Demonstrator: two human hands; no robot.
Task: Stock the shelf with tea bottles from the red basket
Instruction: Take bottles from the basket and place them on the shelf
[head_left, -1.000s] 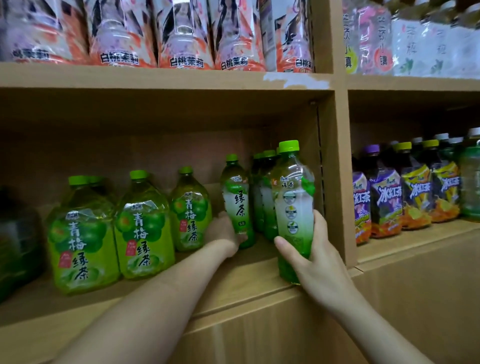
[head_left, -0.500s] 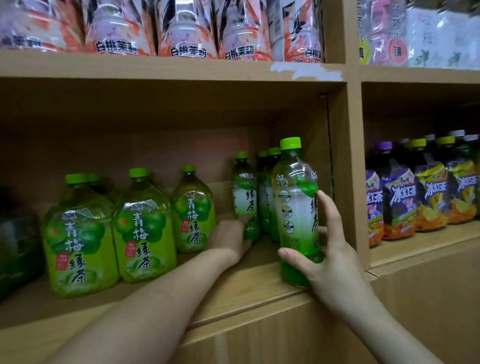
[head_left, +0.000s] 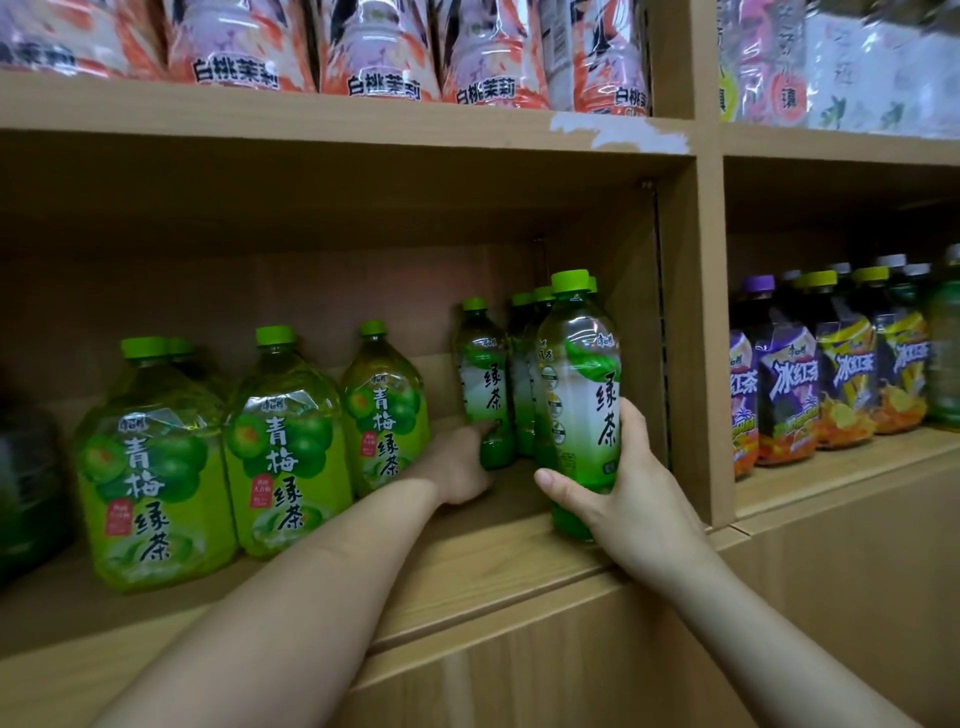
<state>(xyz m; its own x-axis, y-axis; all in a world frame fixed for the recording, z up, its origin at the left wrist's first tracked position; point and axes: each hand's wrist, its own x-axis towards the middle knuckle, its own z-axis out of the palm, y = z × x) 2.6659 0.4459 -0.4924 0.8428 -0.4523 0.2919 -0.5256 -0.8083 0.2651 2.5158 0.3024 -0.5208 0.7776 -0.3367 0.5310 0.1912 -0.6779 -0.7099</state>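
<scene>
Shelf (head_left: 488, 566): wooden, centre frame.
Front tea bottle (head_left: 579, 395): upright at the shelf's right front edge; your right hand (head_left: 639, 499) has its fingers clamped round the lower half.
Rear tea bottle (head_left: 485, 384): centre frame, deeper in; your left hand (head_left: 457, 467) has its fingers curled round the base.

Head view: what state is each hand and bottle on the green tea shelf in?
right hand, grips the front tea bottle
front tea bottle, upright, capped, at the shelf front edge
left hand, grips the rear tea bottle low down
rear tea bottle, upright, capped, deeper in
large plum tea bottles, upright, capped, untouched
</scene>
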